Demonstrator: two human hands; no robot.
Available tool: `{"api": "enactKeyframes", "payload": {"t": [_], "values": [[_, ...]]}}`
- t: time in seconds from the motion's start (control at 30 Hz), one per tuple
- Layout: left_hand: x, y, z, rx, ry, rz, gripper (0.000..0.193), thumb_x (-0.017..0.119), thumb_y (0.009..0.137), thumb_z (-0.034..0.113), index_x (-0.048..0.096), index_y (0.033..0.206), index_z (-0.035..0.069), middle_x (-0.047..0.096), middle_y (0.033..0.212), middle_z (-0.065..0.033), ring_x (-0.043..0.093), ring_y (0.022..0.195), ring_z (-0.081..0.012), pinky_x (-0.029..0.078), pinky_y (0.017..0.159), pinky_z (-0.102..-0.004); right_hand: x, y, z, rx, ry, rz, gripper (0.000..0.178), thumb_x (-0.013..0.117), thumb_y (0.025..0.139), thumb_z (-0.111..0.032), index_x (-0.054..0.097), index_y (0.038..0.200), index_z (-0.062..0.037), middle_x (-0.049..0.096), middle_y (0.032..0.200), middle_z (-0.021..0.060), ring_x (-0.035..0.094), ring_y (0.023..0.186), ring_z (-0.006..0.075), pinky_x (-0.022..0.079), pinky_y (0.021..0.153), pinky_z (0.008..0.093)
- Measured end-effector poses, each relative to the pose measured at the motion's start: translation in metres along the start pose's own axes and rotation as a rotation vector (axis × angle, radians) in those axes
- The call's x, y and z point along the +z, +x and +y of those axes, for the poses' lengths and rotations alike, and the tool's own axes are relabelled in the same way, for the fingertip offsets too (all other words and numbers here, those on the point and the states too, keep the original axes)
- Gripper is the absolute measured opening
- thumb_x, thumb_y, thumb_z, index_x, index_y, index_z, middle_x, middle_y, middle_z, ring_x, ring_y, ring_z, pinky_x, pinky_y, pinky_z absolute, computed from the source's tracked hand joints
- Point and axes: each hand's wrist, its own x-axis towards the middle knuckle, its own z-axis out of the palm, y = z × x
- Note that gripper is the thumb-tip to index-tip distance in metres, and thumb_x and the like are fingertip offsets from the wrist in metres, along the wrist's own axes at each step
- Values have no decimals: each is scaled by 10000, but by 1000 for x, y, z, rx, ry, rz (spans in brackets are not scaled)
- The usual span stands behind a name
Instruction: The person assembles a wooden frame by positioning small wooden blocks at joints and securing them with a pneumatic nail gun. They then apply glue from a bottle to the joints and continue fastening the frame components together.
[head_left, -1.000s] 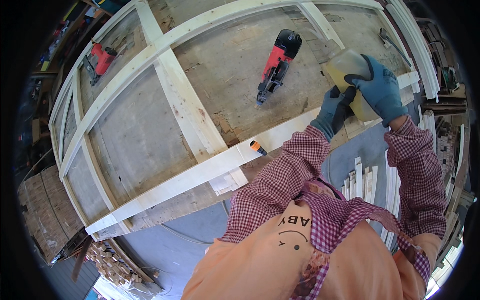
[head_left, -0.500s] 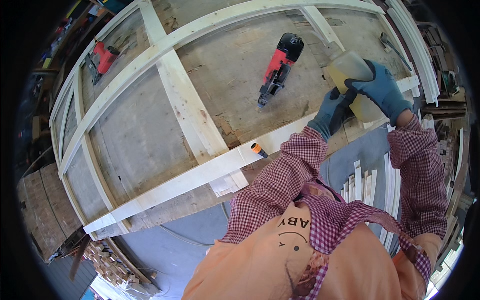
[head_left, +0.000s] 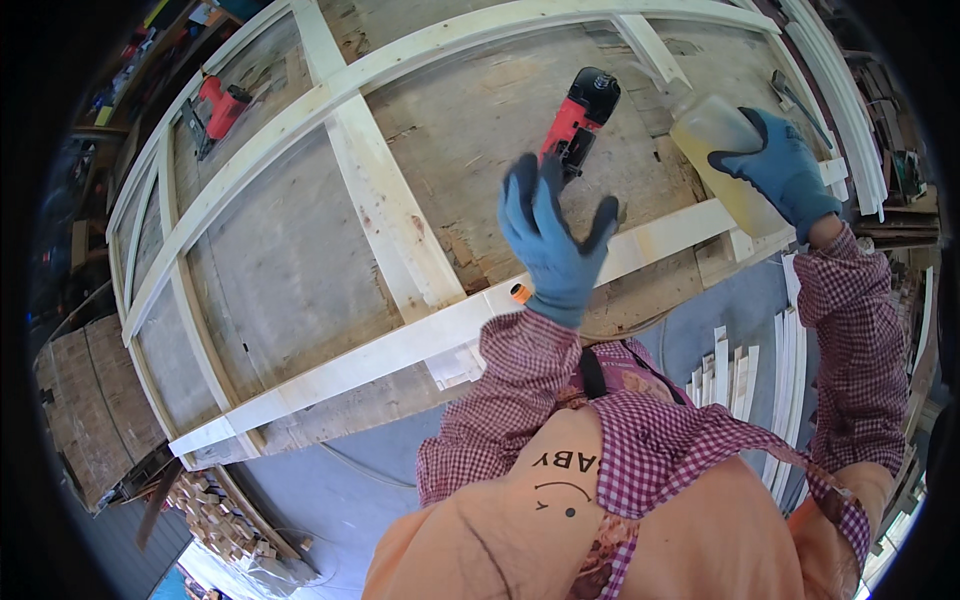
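My right hand (head_left: 785,172), in a blue and black work glove, is wrapped round a translucent bottle of yellowish liquid (head_left: 722,150). The bottle is tilted, its narrow end pointing away over the far right part of the wooden frame. My left hand (head_left: 560,240), gloved alike, is held with spread fingers above the near rail (head_left: 355,375) of the frame and has nothing in it. Just beyond its fingertips lies a red and black nail gun (head_left: 582,115), its lower end hidden by the hand. A small orange-tipped piece (head_left: 520,293) shows beside my left wrist.
A second red power tool (head_left: 222,108) rests at the far left of the board, and a hammer (head_left: 800,105) at the far right. White strips (head_left: 735,370) stand beyond the table's near edge. A stack of wood blocks (head_left: 225,520) is at the lower left.
My left hand has let go of the bottle, moved left toward the nail gun and opened. The bottle stays in my right hand.
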Motion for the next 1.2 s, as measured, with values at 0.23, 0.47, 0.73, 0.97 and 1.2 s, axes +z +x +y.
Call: {"api": "enactKeyframes", "payload": {"t": [0.23,0.47,0.73,0.97,1.2], "values": [[23,28,-35,-331,-196,-414,478,678,760,132,514,1205,75,635,1020,-131,633,892,-261,489,769,-325,-10,-3,-4,-84,-90,70,694,742,654,-438,522,1196,-64,598,1062,163,592,968,305,460,853,376],[26,19,-32,-346,-241,-397,462,677,762,106,526,1198,93,652,990,-139,649,859,-250,499,737,-321,-13,-6,0,-86,-167,93,709,738,663,-443,504,1217,-67,586,1087,171,584,987,314,455,877,377],[24,25,-34,-417,-264,-426,487,678,745,101,521,1206,92,651,1012,-137,653,854,-253,499,728,-323,-13,-8,4,-97,-234,116,702,726,679,-448,489,1232,-87,572,1104,165,565,1012,321,442,891,393],[21,25,-32,-396,-245,-428,495,677,737,93,521,1206,95,651,1015,-132,653,860,-254,498,734,-326,-15,-3,3,-112,-229,69,676,713,685,-461,505,1206,-84,572,1086,163,557,1020,323,434,897,407],[23,24,-34,-389,-250,-434,499,684,734,100,521,1205,108,653,1006,-126,655,845,-257,498,730,-325,-11,-2,2,-116,-249,84,688,714,682,-463,500,1206,-71,566,1092,165,554,1015,324,432,904,408]]}}
